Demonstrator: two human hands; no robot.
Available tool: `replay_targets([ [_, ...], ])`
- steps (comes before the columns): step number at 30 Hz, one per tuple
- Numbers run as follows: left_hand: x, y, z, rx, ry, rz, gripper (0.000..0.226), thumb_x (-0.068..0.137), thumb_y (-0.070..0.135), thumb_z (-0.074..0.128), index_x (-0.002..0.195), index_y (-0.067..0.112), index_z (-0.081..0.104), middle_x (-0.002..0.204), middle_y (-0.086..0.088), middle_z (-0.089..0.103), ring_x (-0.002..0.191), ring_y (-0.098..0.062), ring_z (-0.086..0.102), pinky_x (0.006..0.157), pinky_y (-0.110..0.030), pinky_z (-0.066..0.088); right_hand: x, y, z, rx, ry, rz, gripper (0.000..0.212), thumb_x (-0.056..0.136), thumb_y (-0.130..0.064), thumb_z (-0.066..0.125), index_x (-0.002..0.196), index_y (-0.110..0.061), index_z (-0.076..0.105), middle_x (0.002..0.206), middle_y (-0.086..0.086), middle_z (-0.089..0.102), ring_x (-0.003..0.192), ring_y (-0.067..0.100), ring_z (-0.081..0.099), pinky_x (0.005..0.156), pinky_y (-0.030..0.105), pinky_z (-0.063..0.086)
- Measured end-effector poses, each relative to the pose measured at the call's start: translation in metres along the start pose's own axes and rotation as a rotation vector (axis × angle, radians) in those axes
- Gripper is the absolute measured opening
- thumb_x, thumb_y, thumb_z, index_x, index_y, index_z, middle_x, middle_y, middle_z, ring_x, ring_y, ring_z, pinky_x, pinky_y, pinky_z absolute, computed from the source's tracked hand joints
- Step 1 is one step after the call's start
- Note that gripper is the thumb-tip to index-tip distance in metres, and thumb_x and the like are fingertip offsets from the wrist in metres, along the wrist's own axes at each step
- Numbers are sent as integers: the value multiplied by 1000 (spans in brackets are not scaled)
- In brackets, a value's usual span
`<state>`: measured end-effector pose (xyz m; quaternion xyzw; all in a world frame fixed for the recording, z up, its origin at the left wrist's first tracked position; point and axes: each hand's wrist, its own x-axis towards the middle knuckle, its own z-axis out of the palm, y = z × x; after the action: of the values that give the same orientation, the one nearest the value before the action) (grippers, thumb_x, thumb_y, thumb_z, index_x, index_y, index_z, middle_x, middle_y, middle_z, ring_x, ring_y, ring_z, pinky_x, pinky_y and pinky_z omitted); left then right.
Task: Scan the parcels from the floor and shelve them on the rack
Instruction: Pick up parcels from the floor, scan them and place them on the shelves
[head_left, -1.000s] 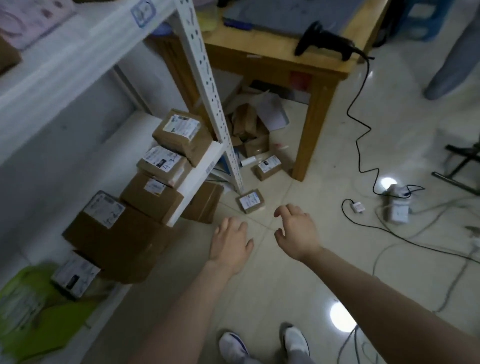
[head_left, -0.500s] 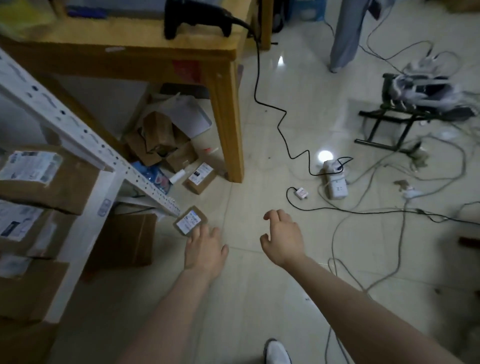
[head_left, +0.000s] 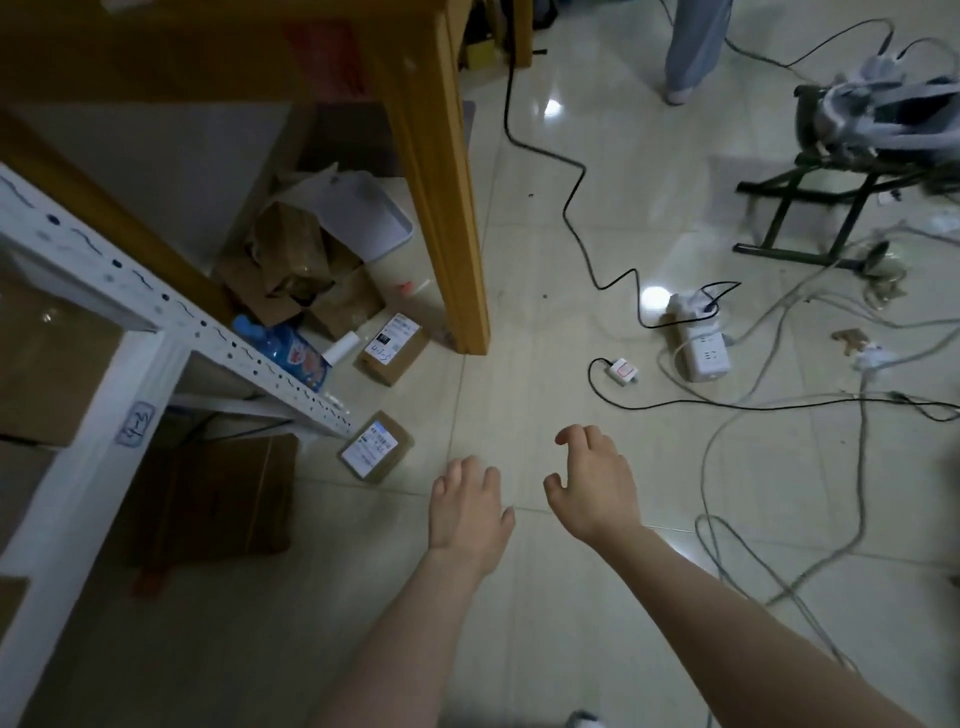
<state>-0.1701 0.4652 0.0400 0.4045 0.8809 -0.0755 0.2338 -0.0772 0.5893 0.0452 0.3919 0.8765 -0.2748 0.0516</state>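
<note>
Parcels (head_left: 376, 447) on tiled floor (head_left: 545, 234); perhaps bottle (head_left: 291, 353)

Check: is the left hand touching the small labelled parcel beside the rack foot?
Apart. The head view shows a strip of bare floor between the left hand and the small labelled parcel; its fingers hold nothing.

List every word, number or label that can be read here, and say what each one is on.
"4-2", handwritten, probably: rack tag.
"4-?-5", handwritten, middle sign unclear: label of the far parcel, by the table leg. Its printed lines are too small to read.
Printed label of the near parcel: too small to read.
Print on the blue bottle: blurred.
</note>
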Motion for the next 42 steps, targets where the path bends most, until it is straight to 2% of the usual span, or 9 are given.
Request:
replay_targets([
  [16,153,-225,197,6,33,-402,97,81,53,71,156,18,20,158,-14,22,146,-33,20,114,-41,29,140,-64,290,107,-93,-217,48,90,-26,60,134,-13,45,133,8,47,122,26,47,96,38,45],
  [22,216,-247,213,-197,-33,-436,120,70,50,84,158,12,12,157,-18,24,145,-36,25,117,-45,31,181,-57,304,-30,-244,-284,47,92,-30,59,133,-12,47,131,12,55,119,29,54,93,37,47],
  [25,249,-250,206,-325,-53,-466,128,71,49,84,160,14,-1,163,-16,16,150,-37,15,119,-52,28,185,-47,309,-72,-349,-281,48,92,-30,60,136,-12,48,130,13,59,118,30,56,94,37,49],
  [32,252,-254,233,-107,-112,-425,128,74,44,83,160,22,-9,166,-17,-7,153,-39,2,119,-49,25,181,-53,315,55,-384,-227,47,92,-29,58,135,-13,52,132,13,59,125,29,51,98,34,45],
  [34,249,-258,233,-144,-80,-461,128,75,38,83,160,22,-11,163,-22,2,150,-43,6,117,-49,30,180,-57,315,108,-374,-217,44,92,-29,57,132,-12,54,129,14,62,125,29,51,99,34,45],
  [36,247,-261,231,-182,-78,-478,125,77,39,83,159,14,-8,158,-23,22,147,-40,17,112,-44,35,181,-58,314,149,-370,-192,43,93,-30,57,131,-10,54,125,16,64,122,29,54,99,34,46],
  [38,243,-260,232,-165,-68,-483,114,74,46,83,156,9,13,147,-20,39,140,-36,29,104,-38,40,183,-55,309,195,-364,-142,45,94,-31,58,132,-8,53,123,17,64,117,30,59,98,37,48],
  [40,242,-252,233,-147,-19,-464,99,68,58,81,142,10,36,136,-14,48,129,-31,41,96,-35,42,189,-50,306,263,-348,-65,47,93,-31,59,133,-7,53,127,17,62,113,32,62,95,38,51],
  [42,245,-234,229,-179,32,-438,98,64,66,79,136,11,42,132,-12,52,125,-29,46,96,-34,42,198,-44,304,344,-297,34,43,93,-32,59,128,-6,55,123,15,61,109,32,62,90,38,52],
])
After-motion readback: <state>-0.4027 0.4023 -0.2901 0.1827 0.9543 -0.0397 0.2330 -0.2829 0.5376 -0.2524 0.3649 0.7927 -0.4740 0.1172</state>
